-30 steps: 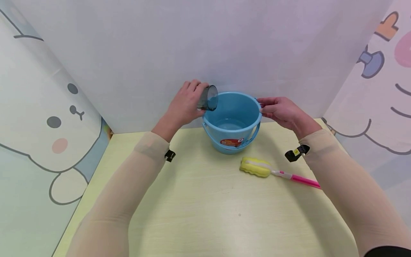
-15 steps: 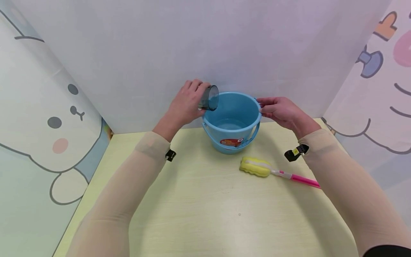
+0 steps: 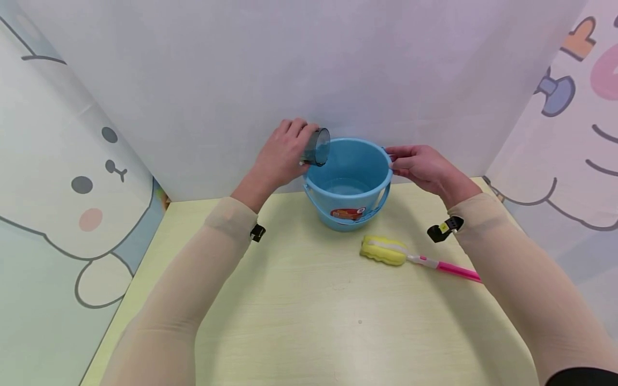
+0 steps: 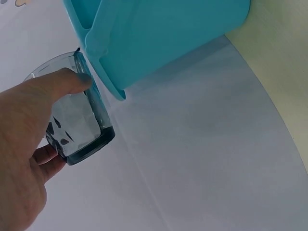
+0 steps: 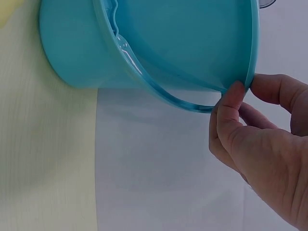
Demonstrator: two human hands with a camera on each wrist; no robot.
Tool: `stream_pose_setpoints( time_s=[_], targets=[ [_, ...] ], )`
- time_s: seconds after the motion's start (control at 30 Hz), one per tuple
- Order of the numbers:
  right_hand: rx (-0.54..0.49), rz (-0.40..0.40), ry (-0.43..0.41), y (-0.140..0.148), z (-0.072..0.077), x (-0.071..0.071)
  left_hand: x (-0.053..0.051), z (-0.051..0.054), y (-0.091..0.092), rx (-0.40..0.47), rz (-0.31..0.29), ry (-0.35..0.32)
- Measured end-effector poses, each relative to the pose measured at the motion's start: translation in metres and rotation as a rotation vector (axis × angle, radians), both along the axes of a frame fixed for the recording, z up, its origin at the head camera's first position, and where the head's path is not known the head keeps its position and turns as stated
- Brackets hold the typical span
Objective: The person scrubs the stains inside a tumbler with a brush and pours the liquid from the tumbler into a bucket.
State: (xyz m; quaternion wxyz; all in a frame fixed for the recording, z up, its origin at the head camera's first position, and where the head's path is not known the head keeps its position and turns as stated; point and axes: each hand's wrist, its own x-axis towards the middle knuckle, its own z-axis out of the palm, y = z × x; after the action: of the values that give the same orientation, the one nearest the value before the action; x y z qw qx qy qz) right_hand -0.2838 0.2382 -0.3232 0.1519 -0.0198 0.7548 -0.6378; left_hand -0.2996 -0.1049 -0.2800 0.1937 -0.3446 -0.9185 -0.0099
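Observation:
A dark, see-through glass cup [image 3: 317,147] is gripped by my left hand [image 3: 282,154]; it lies tipped on its side, mouth toward the blue bucket [image 3: 348,206], at the bucket's left rim. In the left wrist view the thumb and fingers wrap the cup [image 4: 79,118], whose thick base faces away from the bucket [image 4: 168,33]. My right hand [image 3: 425,169] pinches the bucket's right rim, near the handle joint, as the right wrist view [image 5: 264,139] shows. Some clear liquid appears to lie at the bucket's bottom. The bucket stands upright with its handle hanging down in front.
On the light wooden table [image 3: 289,300], a sponge brush [image 3: 386,251] with a yellow head and pink handle lies in front of the bucket, its handle end passing under the right forearm. A pale wall [image 3: 241,80] rises close behind the bucket. Cartoon-printed panels flank both sides.
My left hand has shifted very slightly to the right with the tipped cup. The right hand still holds the rim, and the bucket and brush stay in place.

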Motion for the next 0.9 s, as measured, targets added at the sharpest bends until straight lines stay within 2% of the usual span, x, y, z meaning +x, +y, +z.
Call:
stream_pose_setpoints(
  time_s=[0.9],
  targets=[
    [0.016,0.001,-0.004,0.0000,0.0004,-0.0011,0.0002,-0.0018,0.0044,-0.063,-0.030,0.104]
  ],
)
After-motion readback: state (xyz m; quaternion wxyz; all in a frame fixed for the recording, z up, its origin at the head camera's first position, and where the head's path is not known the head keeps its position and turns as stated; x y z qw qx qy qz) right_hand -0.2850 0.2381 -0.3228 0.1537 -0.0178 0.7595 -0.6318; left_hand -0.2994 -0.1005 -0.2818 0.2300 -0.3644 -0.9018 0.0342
